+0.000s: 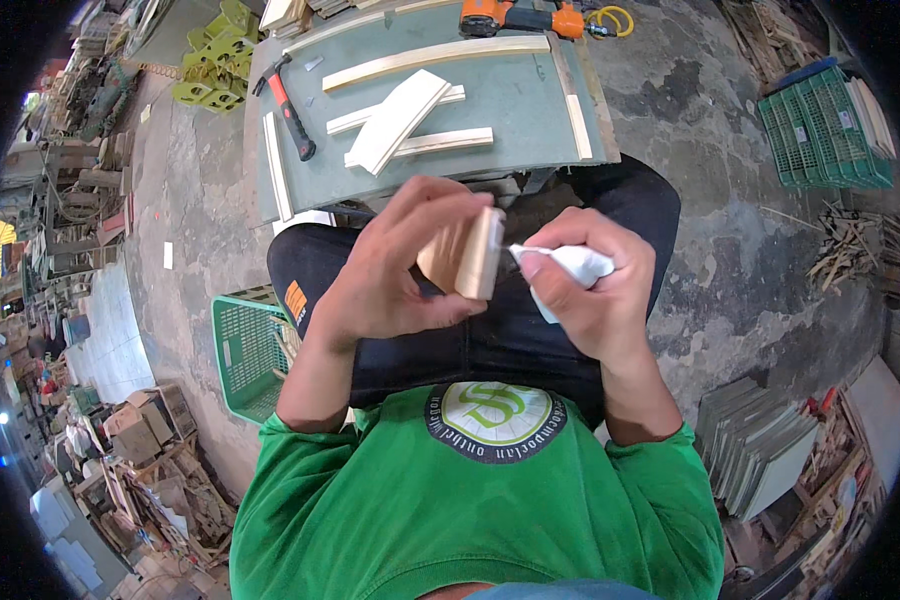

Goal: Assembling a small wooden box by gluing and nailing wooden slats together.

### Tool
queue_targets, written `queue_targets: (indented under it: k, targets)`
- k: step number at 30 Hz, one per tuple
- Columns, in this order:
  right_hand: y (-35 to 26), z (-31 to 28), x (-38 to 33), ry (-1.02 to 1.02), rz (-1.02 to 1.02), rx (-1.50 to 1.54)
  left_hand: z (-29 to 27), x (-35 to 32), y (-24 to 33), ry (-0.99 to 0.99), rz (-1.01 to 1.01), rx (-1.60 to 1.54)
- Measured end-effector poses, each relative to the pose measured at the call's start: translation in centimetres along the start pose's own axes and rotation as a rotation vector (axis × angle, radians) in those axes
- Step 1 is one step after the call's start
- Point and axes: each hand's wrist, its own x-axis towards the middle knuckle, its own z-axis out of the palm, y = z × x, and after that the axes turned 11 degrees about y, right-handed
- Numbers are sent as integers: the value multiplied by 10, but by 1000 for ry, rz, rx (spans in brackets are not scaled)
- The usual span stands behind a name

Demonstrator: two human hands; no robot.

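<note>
My left hand (385, 270) grips a pale wooden piece (482, 255) above my lap, thumb below and fingers over the top. One narrow edge of the wood faces right. In my right hand (610, 290) is a white squeeze bottle (578, 262), its thin nozzle pointing left at that edge. The tip is at or very near the wood; whether it touches I cannot tell. Beyond my knees, on the green-topped work table (515, 95), a short wide board (400, 120) lies slantwise across two thin strips.
A hammer (288, 110) with a red and black handle lies at the table's left. An orange and black power tool (520, 18) rests at its far edge. Longer wood strips (435, 62) lie nearby. Green crates (245, 350) stand on both sides; stacked panels (755, 450) are at right.
</note>
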Motion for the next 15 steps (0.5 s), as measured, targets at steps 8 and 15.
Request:
queue_targets:
  k: [8, 15]
  targets:
    - [23, -1, -13, 272, 121, 396, 21, -13, -46, 873, -784, -1140]
    - [14, 21, -15, 164, -70, 226, 27, -15, -43, 901, -823, -1360]
